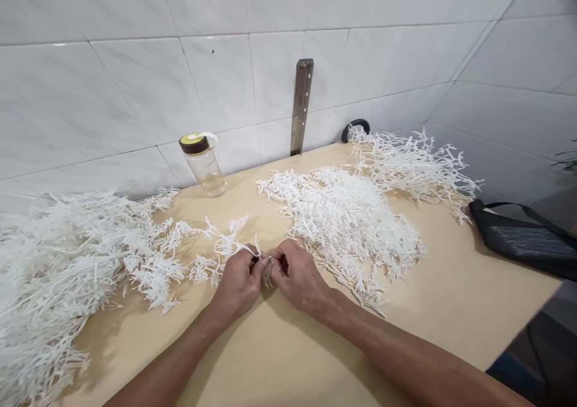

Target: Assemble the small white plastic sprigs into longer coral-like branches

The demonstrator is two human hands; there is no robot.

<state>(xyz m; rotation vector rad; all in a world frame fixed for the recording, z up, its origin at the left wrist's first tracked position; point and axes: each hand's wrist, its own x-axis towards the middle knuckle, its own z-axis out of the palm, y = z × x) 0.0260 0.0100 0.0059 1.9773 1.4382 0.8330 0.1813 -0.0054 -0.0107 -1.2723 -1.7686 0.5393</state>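
At the middle of the table, my left hand [238,282] is closed on a white branching plastic sprig [224,244], whose forked stems stick out to the left. Close beside it my right hand [301,276] pinches, thumb against fingers, at the same white material. A few thin white tips show between and below the fingertips of both hands. What exactly lies inside the right pinch is mostly hidden. Right of my hands spreads a heap of short white pieces [351,214]. To the left is a large tangled pile of white branched sprigs [67,263].
A clear bottle [205,169] with a dark and yellow lid stands near the wall. Bare white branches [410,160] lie at the back right, by a black ring [356,129]. A metal strip [302,106] rises against the tiles. A black mesh bag [523,238] sits at the right edge.
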